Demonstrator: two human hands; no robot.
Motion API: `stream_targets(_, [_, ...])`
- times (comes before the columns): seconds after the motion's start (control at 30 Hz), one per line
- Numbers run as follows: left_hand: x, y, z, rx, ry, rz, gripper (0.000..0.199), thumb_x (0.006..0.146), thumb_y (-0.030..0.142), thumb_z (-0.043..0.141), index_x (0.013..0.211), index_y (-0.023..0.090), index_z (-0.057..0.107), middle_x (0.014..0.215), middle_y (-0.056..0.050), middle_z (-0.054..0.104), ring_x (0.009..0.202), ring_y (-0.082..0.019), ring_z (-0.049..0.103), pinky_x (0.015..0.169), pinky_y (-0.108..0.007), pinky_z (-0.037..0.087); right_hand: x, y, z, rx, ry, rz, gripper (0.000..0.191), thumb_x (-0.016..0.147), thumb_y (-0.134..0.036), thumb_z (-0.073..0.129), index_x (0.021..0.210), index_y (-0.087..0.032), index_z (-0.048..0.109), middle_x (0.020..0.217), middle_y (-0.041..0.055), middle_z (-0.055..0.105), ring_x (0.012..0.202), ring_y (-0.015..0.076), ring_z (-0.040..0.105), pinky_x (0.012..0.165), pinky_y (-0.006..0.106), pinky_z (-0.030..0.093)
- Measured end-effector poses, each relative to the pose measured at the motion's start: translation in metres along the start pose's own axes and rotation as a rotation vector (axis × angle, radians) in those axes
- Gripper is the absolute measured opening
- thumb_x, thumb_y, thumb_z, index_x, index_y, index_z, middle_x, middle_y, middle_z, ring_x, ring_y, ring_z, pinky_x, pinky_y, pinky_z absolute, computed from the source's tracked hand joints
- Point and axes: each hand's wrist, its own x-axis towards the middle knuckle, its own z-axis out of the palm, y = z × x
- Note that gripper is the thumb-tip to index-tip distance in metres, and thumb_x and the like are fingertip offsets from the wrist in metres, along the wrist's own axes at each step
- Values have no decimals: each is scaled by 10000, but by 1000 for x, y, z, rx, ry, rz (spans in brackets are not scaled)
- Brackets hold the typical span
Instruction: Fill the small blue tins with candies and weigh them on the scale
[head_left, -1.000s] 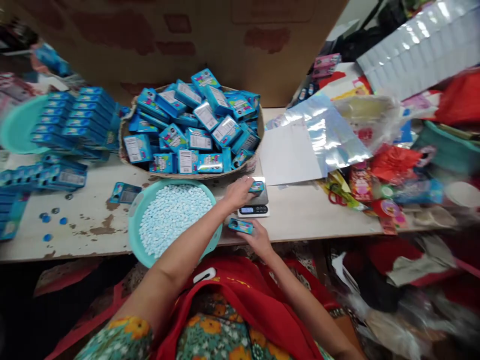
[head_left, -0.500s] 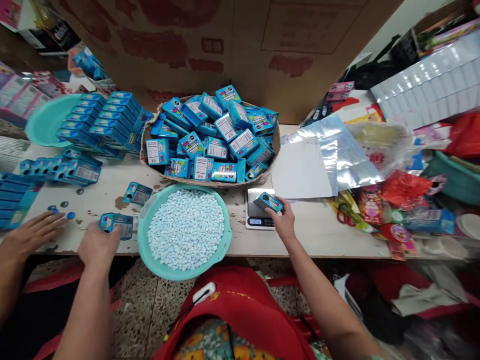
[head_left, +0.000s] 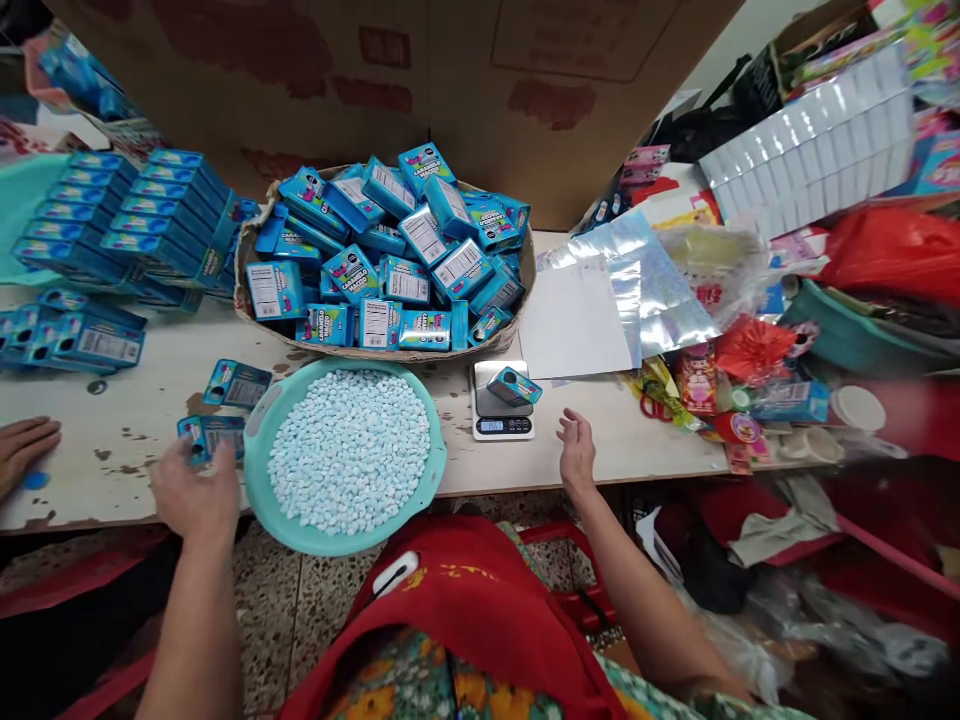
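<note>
On the digital scale [head_left: 504,426] lies a small blue candy box [head_left: 515,386], and the display is lit. Just to the right of the scale, my right hand [head_left: 577,450] is off the box, its fingers apart and nothing in them. My left hand [head_left: 196,490] is spread just in front of a blue candy box [head_left: 213,438] on the table; whether a fingertip touches it I cannot tell. Behind that box lies another candy box [head_left: 237,384]. Between my hands stands a turquoise basin [head_left: 253,440] of pale blue candies [head_left: 352,450], overhanging the table's front edge.
A cardboard tray [head_left: 247,250] heaped with blue boxes stands behind the basin. Stacked boxes [head_left: 97,225] are at the left, near another person's hand [head_left: 26,450] and a blue cap [head_left: 35,481]. White sheets [head_left: 574,325], packets and red scissors [head_left: 654,405] lie at the right.
My right hand has let go of the candy box on the scale and drawn back to the right. My left hand has released its box and opened. The view has shifted right.
</note>
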Motion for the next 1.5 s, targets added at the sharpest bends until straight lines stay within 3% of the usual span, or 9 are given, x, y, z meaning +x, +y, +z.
stream_targets(0.1, [-19, 25, 23, 156, 189, 102, 381, 792, 467, 551, 1081, 224, 599, 1119, -54, 623, 1115, -345, 540, 971, -523, 410, 0, -1, 8, 17, -18, -14, 508, 885, -544, 400, 1210, -172, 516, 1248, 133, 543, 1102, 234, 548, 900, 451, 474])
stream_targets(0.37, [-37, 74, 80, 41, -84, 313, 304, 880, 418, 463, 977, 193, 644, 1025, -77, 668, 988, -226, 604, 902, -348, 452, 14, -30, 29, 35, -140, -122, 527, 829, -511, 528, 1231, -172, 499, 1246, 135, 542, 1115, 234, 541, 895, 424, 490])
stream_targets(0.63, [-52, 71, 109, 347, -374, 590, 303, 878, 418, 455, 1010, 204, 625, 1066, -141, 614, 1070, -301, 513, 884, -409, 397, 24, -54, 60, -18, -159, -159, 619, 664, -466, 720, 1178, -169, 545, 1147, 116, 603, 976, 219, 587, 860, 403, 497])
stream_targets(0.77, [-46, 65, 116, 231, -348, 380, 295, 847, 460, 474, 765, 197, 581, 822, -112, 600, 880, -260, 555, 703, -320, 397, 22, -73, 60, -33, -158, -119, 507, 672, -492, 712, 1025, -145, 605, 914, 70, 661, 811, 199, 602, 800, 396, 505])
stream_targets(0.9, [-31, 69, 102, -332, -236, -111, 309, 776, 484, 516, 649, 208, 463, 619, -20, 499, 599, -154, 495, 551, -256, 342, 1, -121, 57, -69, -253, -268, 475, 709, -486, 704, 1054, -174, 610, 942, 67, 662, 834, 208, 609, 804, 381, 500])
stream_targets(1.07, [-23, 104, 66, -1080, -375, -474, 288, 758, 459, 480, 657, 205, 390, 584, 29, 431, 397, -57, 324, 392, -208, 246, -47, -184, 82, -161, -523, -550, 376, 777, -459, 665, 1069, -229, 616, 967, 60, 647, 887, 231, 605, 786, 363, 492])
stream_targets(1.17, [-31, 140, 49, -1239, -355, -448, 310, 774, 438, 497, 618, 206, 364, 524, 52, 341, 356, -46, 268, 358, -210, 210, -70, -199, 106, -195, -640, -651, 344, 797, -445, 650, 1072, -242, 620, 969, 70, 648, 912, 259, 600, 793, 384, 478])
stream_targets(1.27, [-42, 169, 44, -1170, -232, -290, 340, 816, 431, 477, 588, 202, 370, 522, 37, 354, 411, -69, 377, 411, -224, 324, -84, -203, 125, -217, -700, -705, 345, 803, -437, 647, 1085, -239, 620, 972, 75, 649, 917, 272, 597, 791, 388, 469])
stream_targets(1.5, [-48, 177, 53, -1093, -52, -223, 344, 853, 467, 465, 637, 203, 421, 569, 23, 422, 587, -119, 549, 595, -265, 465, -85, -208, 133, -281, -716, -743, 320, 801, -398, 659, 1074, -237, 616, 972, 65, 655, 904, 269, 594, 778, 382, 462])
